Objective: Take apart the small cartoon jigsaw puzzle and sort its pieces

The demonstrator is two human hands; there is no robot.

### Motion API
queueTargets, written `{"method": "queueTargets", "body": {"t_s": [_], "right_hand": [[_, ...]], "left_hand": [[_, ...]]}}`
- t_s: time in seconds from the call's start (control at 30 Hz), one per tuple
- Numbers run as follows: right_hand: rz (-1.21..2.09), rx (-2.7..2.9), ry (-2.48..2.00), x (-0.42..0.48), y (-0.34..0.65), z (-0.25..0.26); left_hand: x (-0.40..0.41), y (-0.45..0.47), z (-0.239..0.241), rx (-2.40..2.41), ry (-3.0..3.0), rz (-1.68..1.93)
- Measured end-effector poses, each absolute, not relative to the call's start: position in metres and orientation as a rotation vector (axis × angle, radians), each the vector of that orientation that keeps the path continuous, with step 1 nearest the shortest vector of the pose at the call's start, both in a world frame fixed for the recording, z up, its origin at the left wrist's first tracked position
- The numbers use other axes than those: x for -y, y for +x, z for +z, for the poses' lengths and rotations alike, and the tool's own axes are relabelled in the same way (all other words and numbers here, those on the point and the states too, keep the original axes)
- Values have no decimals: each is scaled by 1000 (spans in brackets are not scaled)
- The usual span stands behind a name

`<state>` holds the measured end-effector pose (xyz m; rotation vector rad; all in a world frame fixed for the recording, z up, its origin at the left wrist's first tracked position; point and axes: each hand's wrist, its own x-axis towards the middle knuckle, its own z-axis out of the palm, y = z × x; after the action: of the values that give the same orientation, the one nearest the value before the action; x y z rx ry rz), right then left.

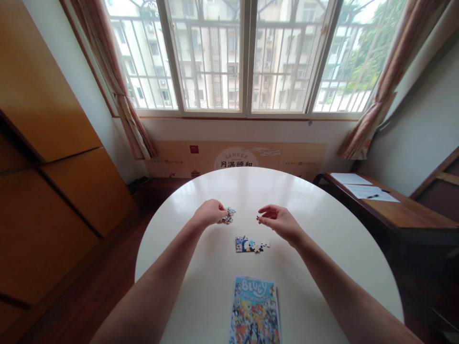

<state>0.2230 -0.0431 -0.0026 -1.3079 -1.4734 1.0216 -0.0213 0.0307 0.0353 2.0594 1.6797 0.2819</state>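
My left hand (pixel 211 211) reaches into a small pile of loose jigsaw pieces (pixel 229 217), its fingers closed at the pile's near edge; whether a piece is pinched there is hidden. In my right hand (pixel 278 220) a single dark jigsaw piece (pixel 258 219) is held between thumb and fingertips, just above the table. Between and nearer than the hands lies a partly joined puzzle (pixel 247 244), dark blue at its left side, with pale pieces along its ragged right side. Closest to me, a colourful picture sheet (pixel 255 310) marked "BLUEY" lies flat.
Everything rests on a round white table (pixel 201 296). To the right, a wooden side table (pixel 412 210) carries white papers (pixel 369 192) and a dark pen. A printed cardboard panel (pixel 172 153) stands beneath the barred window; wooden cabinets (pixel 86 186) are at left.
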Motion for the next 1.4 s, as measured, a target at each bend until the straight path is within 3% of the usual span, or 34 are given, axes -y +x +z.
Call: {"method": "queueTargets", "body": {"t_s": [0.13, 0.27, 0.4, 0.57, 1.07, 1.4], "right_hand": [[1032, 1494, -1321, 41, 224, -7], [1035, 1483, -1319, 42, 223, -7], [1061, 1468, -1319, 45, 221, -1], [1120, 1447, -1305, 47, 219, 5], [1255, 1493, -1275, 44, 218, 0], [657, 2145, -1592, 58, 234, 10]], "left_hand": [[-34, -25, 36, -1794, 2107, 249], [-33, -30, 41, -1869, 2216, 435], [-23, -22, 43, -1516, 2478, 663], [-1, 1, 38, -1011, 2612, 668], [12, 12, 38, -857, 2674, 578], [-36, -31, 27, -1497, 2567, 639]]}}
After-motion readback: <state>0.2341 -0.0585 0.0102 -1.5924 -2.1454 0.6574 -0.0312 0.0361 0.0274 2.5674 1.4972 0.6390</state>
